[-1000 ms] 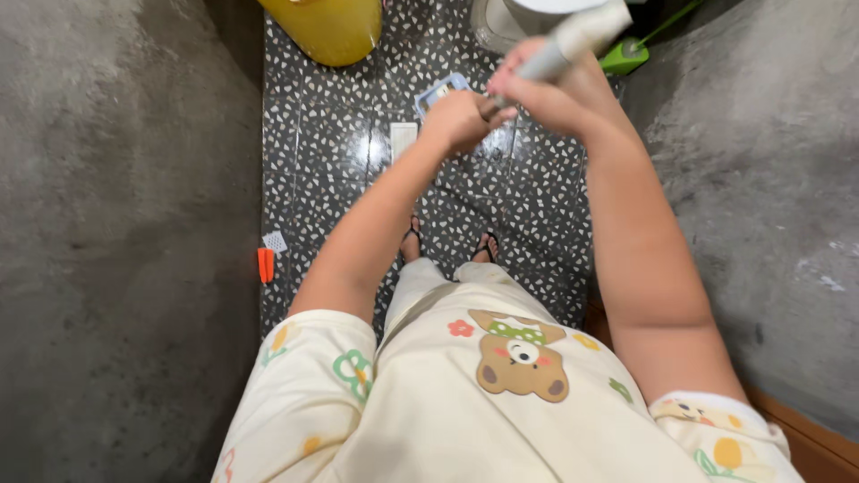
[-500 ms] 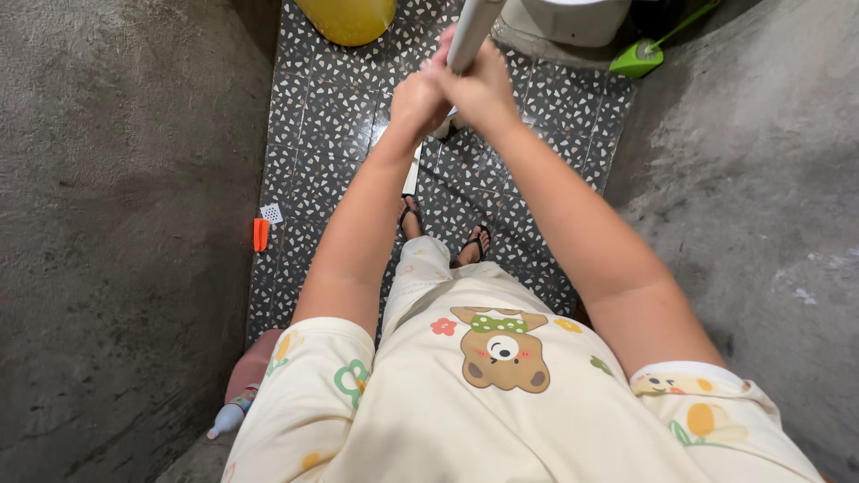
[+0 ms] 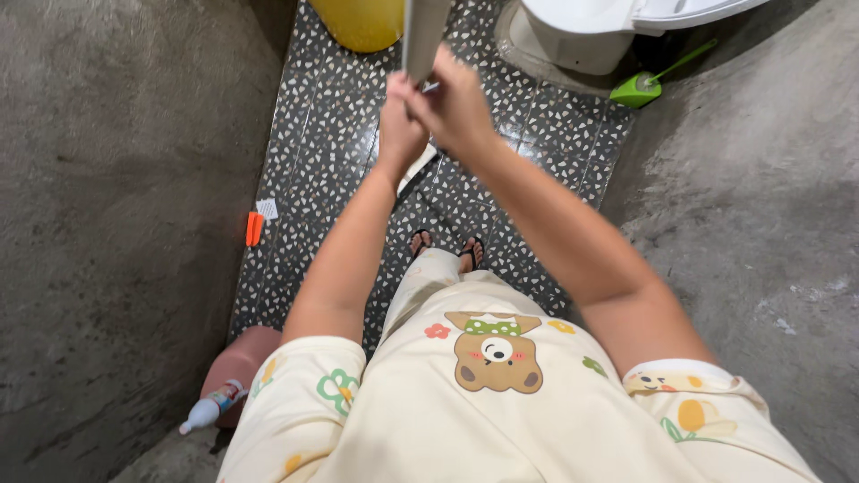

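Both arms reach forward over the speckled tile floor (image 3: pixel 331 152). The left hand (image 3: pixel 400 134) and right hand (image 3: pixel 454 105) are clasped together around a pale grey handle (image 3: pixel 422 36), whose top and lower end are out of sight.

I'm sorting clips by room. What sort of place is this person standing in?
Most likely a small bathroom or toilet room. A white toilet base stands on the speckled tile floor, a green toilet brush lies beside it, and a yellow bucket stands nearby, between rough cement walls.
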